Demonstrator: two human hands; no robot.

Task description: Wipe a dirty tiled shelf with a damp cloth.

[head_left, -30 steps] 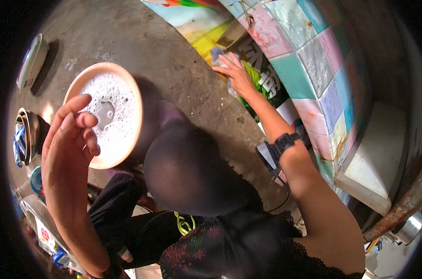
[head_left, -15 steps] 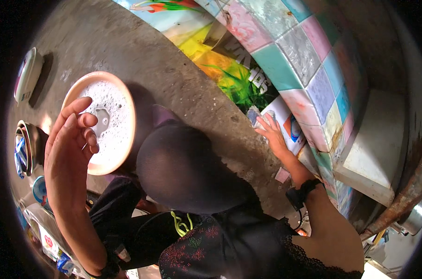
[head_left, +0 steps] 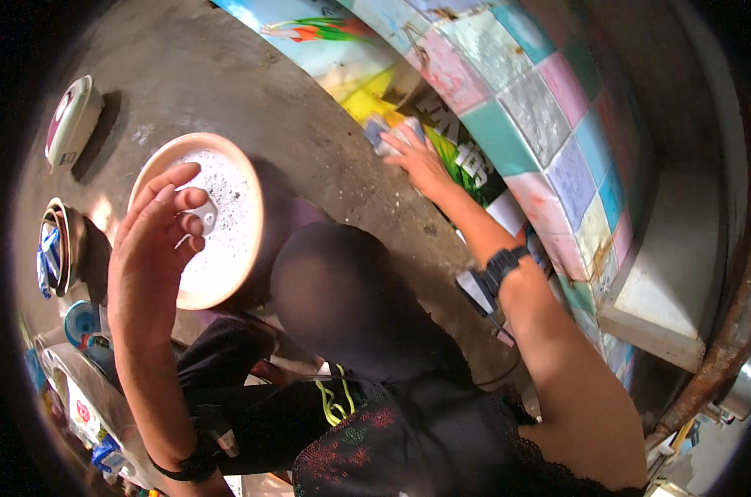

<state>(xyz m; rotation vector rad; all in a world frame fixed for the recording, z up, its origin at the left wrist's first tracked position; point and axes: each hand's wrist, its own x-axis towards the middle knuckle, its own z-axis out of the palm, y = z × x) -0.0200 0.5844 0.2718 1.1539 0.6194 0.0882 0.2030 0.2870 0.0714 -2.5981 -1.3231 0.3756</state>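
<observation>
My right hand (head_left: 426, 168) presses a damp-looking grey-blue cloth (head_left: 379, 137) against the low, brightly printed panel (head_left: 365, 93) along the foot of the tiled structure. Its fingers are spread over the cloth. On the left, my left hand (head_left: 154, 253) is raised with loosely bent, separate fingers and nothing in it. From this view it covers part of a round peach basin (head_left: 257, 219) holding white, sudsy water (head_left: 225, 248). Whether the hand touches the basin's rim cannot be made out; it appears to be above it.
Pastel tiles (head_left: 529, 99) face the structure on the right, beside a pale ledge (head_left: 665, 290). Left of the basin are a lidded oval container (head_left: 73, 124), stacked bowls (head_left: 75, 240) with a blue-white packet, and a blue round dish (head_left: 81, 321). A full plastic bag (head_left: 73, 389) lies lower left.
My right hand has slid the cloth up and leftward along the printed panel, away from its lower end. My left hand keeps its loosely bent pose; the whole view has shifted slightly.
</observation>
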